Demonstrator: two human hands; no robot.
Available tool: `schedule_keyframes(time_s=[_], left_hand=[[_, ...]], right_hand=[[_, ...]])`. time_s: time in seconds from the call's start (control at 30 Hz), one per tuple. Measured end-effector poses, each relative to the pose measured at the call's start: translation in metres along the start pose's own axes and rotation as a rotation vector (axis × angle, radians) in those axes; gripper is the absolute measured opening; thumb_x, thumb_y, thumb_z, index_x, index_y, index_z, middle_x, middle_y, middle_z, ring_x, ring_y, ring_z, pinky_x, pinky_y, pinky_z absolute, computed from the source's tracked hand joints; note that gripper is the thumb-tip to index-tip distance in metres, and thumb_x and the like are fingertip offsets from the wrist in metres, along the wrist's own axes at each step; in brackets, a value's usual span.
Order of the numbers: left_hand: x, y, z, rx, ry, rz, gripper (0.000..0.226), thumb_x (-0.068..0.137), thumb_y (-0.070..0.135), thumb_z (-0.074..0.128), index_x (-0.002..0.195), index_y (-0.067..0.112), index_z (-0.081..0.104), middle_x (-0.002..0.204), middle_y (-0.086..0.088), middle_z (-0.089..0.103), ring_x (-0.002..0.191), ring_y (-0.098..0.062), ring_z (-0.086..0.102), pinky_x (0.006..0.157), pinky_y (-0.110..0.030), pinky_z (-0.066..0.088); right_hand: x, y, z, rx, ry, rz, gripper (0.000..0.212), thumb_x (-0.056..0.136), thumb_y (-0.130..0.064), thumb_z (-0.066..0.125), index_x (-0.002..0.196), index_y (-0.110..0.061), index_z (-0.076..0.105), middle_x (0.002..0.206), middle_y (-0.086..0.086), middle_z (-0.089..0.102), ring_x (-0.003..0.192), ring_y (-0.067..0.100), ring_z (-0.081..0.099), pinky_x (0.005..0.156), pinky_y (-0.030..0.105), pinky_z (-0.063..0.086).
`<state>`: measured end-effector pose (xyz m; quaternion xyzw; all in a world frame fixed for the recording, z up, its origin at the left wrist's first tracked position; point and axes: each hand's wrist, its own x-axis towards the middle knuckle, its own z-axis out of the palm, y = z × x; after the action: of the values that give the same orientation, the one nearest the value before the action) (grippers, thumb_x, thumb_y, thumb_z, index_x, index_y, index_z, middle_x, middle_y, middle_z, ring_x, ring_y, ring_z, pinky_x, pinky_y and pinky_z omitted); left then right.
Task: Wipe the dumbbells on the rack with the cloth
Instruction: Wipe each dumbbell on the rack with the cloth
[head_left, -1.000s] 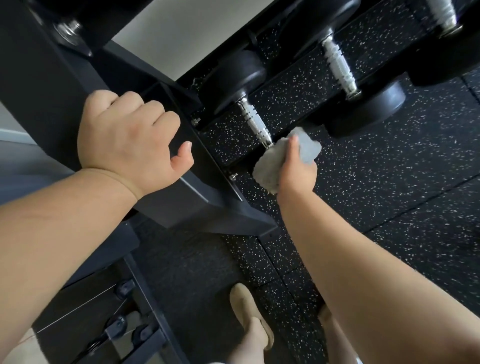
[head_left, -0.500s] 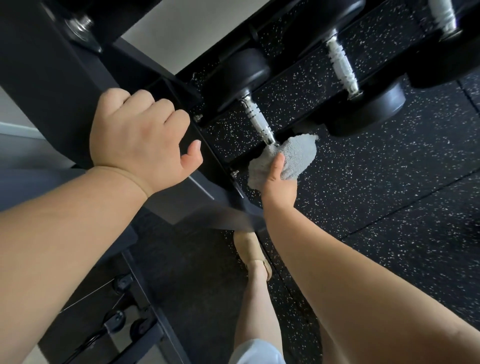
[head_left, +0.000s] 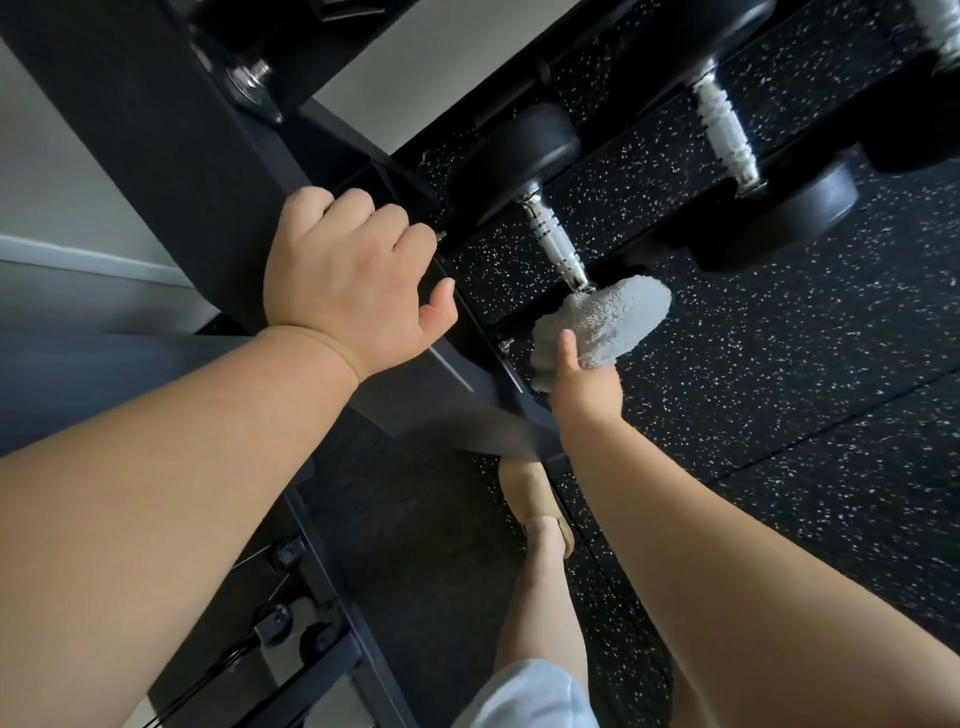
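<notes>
my right hand (head_left: 584, 387) has the cloth (head_left: 602, 325) bunched against the near head of the dumbbell (head_left: 553, 239), right where the chrome handle ends. the thumb lies up the cloth's near side and the fingers are hidden behind it, so i judge they're wrapped round the cloth and the weight's end. that head sits low on the rack (head_left: 171, 171), at its near end, so reaching from underneath with a wad of cloth lets me cup the round face rather than just dab at it.

my left hand (head_left: 348, 275) grips the rack's upright, fingers curled over its edge, thumb loose. that's a brace, i reckon, since i'm leaning down and forward and need something steady while the other arm works. a second dumbbell (head_left: 727, 130) lies further along the same shelf, untouched by either hand.

compared with half a second ago, the cloth has spread a little further right over the head, its far edge now showing rounder and wider. a second ago it was a tighter clump held flat at the handle's end, with the thumb further up it. the left hand has kept its hold on the upright throughout. my foot (head_left: 530, 499) has come forward beneath the rack.
</notes>
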<state>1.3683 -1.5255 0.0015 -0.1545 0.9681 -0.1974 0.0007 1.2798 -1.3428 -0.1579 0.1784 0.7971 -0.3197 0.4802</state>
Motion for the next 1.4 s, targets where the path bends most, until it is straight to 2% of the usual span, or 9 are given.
schedule_keyframes(time_s=[0.17, 0.3, 0.43, 0.53, 0.67, 0.9, 1.03, 1.13, 1.4], left_hand=[[-0.001, 0.0, -0.001, 0.003, -0.012, -0.01, 0.044, 0.1, 0.047, 0.036, 0.078, 0.014, 0.054, 0.074, 0.0, 0.032, 0.072, -0.031, 0.047, 0.078, -0.045, 0.035], [-0.002, -0.001, 0.0, -0.007, -0.029, -0.015, 0.041, 0.098, 0.047, 0.045, 0.08, 0.013, 0.057, 0.073, -0.001, 0.037, 0.073, -0.031, 0.048, 0.079, -0.046, 0.035], [-0.003, 0.0, -0.004, -0.013, -0.128, -0.03, 0.042, 0.097, 0.049, 0.045, 0.084, 0.013, 0.063, 0.076, -0.006, 0.057, 0.078, -0.032, 0.053, 0.081, -0.046, 0.035], [-0.001, 0.001, -0.013, -0.026, -0.199, -0.037, 0.043, 0.096, 0.051, 0.044, 0.086, 0.015, 0.066, 0.08, -0.004, 0.062, 0.081, -0.03, 0.055, 0.085, -0.045, 0.035], [0.002, -0.003, -0.029, 0.014, -0.394, 0.016, 0.048, 0.1, 0.055, 0.036, 0.111, 0.02, 0.067, 0.107, -0.002, 0.068, 0.106, -0.026, 0.057, 0.102, -0.046, 0.037], [-0.065, -0.044, -0.09, -0.222, -0.355, -0.184, 0.061, 0.097, 0.051, 0.051, 0.148, 0.018, 0.046, 0.156, -0.012, 0.04, 0.14, -0.034, 0.036, 0.121, -0.049, 0.026], [-0.118, -0.045, -0.114, -0.333, -0.561, -0.245, 0.051, 0.103, 0.052, 0.045, 0.144, 0.023, 0.051, 0.142, 0.0, 0.053, 0.134, -0.025, 0.045, 0.113, -0.043, 0.037], [-0.14, -0.041, -0.136, -0.464, -0.582, -0.325, 0.038, 0.103, 0.05, 0.045, 0.128, 0.025, 0.061, 0.122, 0.005, 0.064, 0.119, -0.022, 0.054, 0.101, -0.039, 0.044], [-0.131, -0.042, -0.177, -0.649, -0.539, -0.469, 0.029, 0.106, 0.045, 0.048, 0.122, 0.026, 0.064, 0.111, 0.006, 0.068, 0.11, -0.021, 0.06, 0.089, -0.037, 0.047]], right_hand=[[0.019, 0.011, 0.004, 0.087, -0.218, 0.085, 0.098, 0.064, -0.094, 0.053, 0.117, -0.015, 0.074, 0.101, 0.0, 0.078, 0.097, 0.024, 0.074, 0.086, 0.039, 0.059], [-0.029, -0.017, -0.013, 0.177, -0.393, 0.037, 0.038, 0.099, -0.054, 0.06, 0.1, -0.019, 0.075, 0.099, 0.005, 0.079, 0.095, 0.022, 0.076, 0.081, 0.031, 0.056], [-0.08, -0.045, -0.031, -0.066, -0.385, -0.194, 0.054, 0.1, -0.054, 0.058, 0.136, -0.013, 0.061, 0.122, 0.003, 0.069, 0.101, 0.019, 0.064, 0.082, 0.027, 0.051], [-0.112, -0.06, -0.039, -0.379, -0.467, -0.276, 0.046, 0.102, -0.054, 0.053, 0.107, -0.013, 0.071, 0.091, 0.006, 0.077, 0.088, 0.024, 0.069, 0.069, 0.025, 0.05], [-0.15, -0.073, -0.041, -0.545, -0.463, -0.391, 0.044, 0.1, -0.053, 0.056, 0.092, -0.011, 0.063, 0.103, 0.019, 0.073, 0.081, 0.025, 0.062, 0.075, 0.032, 0.051], [-0.213, -0.098, -0.066, -0.626, -0.415, -0.443, 0.025, 0.103, -0.04, 0.059, 0.118, -0.022, 0.066, 0.085, 0.01, 0.078, 0.073, 0.024, 0.074, 0.083, 0.03, 0.06], [-0.244, -0.112, -0.08, -0.773, -0.342, -0.504, 0.041, 0.101, -0.039, 0.059, 0.115, -0.001, 0.067, 0.111, 0.02, 0.072, 0.08, 0.031, 0.063, 0.091, 0.04, 0.056], [-0.263, -0.119, -0.089, -0.859, -0.301, -0.534, 0.041, 0.099, -0.039, 0.061, 0.112, -0.001, 0.067, 0.113, 0.018, 0.07, 0.105, 0.036, 0.067, 0.089, 0.04, 0.055], [-0.293, -0.142, -0.086, -0.902, -0.244, -0.697, 0.041, 0.098, -0.044, 0.059, 0.125, -0.013, 0.06, 0.113, 0.011, 0.069, 0.105, 0.032, 0.067, 0.09, 0.042, 0.056]])
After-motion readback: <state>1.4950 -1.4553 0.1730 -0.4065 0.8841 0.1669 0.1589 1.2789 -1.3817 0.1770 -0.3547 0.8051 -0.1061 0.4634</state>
